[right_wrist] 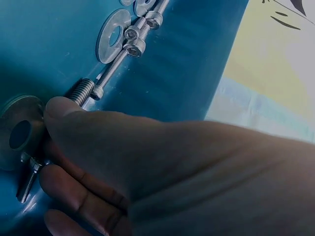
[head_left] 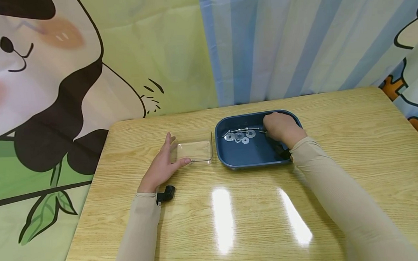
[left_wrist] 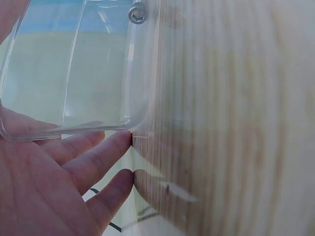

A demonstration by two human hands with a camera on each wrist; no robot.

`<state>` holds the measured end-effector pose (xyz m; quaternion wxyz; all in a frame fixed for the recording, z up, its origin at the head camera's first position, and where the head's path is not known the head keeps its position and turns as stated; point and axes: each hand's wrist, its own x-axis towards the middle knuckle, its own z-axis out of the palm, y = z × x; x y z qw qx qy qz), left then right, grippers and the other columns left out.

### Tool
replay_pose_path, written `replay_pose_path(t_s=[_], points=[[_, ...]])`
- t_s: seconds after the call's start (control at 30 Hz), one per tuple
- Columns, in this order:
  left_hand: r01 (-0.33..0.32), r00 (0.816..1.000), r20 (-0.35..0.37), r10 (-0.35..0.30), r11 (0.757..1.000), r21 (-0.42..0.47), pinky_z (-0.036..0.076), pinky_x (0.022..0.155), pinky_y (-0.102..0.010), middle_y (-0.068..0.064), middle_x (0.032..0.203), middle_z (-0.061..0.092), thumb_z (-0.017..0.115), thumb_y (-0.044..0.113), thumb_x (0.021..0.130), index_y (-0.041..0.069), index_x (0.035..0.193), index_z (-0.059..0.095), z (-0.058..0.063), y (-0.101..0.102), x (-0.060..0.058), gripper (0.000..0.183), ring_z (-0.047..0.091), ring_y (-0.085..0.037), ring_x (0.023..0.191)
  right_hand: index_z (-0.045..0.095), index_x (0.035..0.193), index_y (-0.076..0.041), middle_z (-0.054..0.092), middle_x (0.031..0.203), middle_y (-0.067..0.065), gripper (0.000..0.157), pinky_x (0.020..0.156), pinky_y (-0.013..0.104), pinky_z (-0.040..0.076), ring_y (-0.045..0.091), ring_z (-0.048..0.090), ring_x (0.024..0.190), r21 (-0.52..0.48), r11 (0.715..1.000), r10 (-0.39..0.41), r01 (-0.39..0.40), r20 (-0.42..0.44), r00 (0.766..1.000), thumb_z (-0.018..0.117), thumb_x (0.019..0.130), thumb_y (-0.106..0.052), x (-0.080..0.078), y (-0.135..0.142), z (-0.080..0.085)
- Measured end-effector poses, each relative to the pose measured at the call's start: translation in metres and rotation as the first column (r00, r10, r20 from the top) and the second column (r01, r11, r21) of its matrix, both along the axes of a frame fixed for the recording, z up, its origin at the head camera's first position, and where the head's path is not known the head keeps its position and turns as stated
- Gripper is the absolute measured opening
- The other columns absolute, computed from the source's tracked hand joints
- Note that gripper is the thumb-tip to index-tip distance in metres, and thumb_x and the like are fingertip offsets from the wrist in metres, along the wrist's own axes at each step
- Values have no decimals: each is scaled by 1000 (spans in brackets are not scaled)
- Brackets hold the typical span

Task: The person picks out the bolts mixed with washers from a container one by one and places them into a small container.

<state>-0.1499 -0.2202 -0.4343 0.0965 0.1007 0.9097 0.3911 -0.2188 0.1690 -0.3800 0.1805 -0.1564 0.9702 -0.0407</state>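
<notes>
In the head view my left hand (head_left: 161, 167) rests against a clear plastic box (head_left: 194, 151), thumb along its near edge and fingers at its left side. The left wrist view shows those fingers fairly straight under the box wall, and a socket-head screw (left_wrist: 138, 13) inside the box. My right hand (head_left: 282, 127) reaches into a blue tray (head_left: 252, 158). Thumb and fingers pinch a threaded screw (right_wrist: 81, 92), whose end shows past the thumb; the rest is hidden. Beside the fingers lie a large washer (right_wrist: 37, 105) and a small screw (right_wrist: 30, 183).
Several flat washers (head_left: 250, 133) and a row of socket-head screws (head_left: 244, 129) lie in the tray's far left part. Box and tray stand side by side on the wooden table (head_left: 185, 225). A printed curtain (head_left: 163, 54) hangs behind the table's far edge.
</notes>
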Motion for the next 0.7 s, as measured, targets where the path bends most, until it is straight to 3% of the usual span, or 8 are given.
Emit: replay_pose_path(t_s=[0.33, 0.7], points=[[16, 1000, -10, -16, 1000, 0, 24, 115, -62, -6, 167, 18, 70, 56, 90, 30, 159, -17, 0, 0, 1, 114, 23, -34, 150, 64, 84, -5, 64, 80, 10, 13, 70, 44, 50, 27, 60, 73, -19, 1000, -2, 3, 22, 1000, 67, 96, -8, -1, 0, -1], [5, 1000, -1, -5, 1000, 2, 25, 115, -61, -3, 166, 19, 71, 54, 90, 32, 158, -18, -1, 0, 0, 114, 25, -32, 149, 66, 87, -4, 65, 82, 9, 10, 72, 43, 51, 25, 60, 74, -17, 1000, -9, 10, 58, 998, 68, 96, -10, -1, 0, -1]])
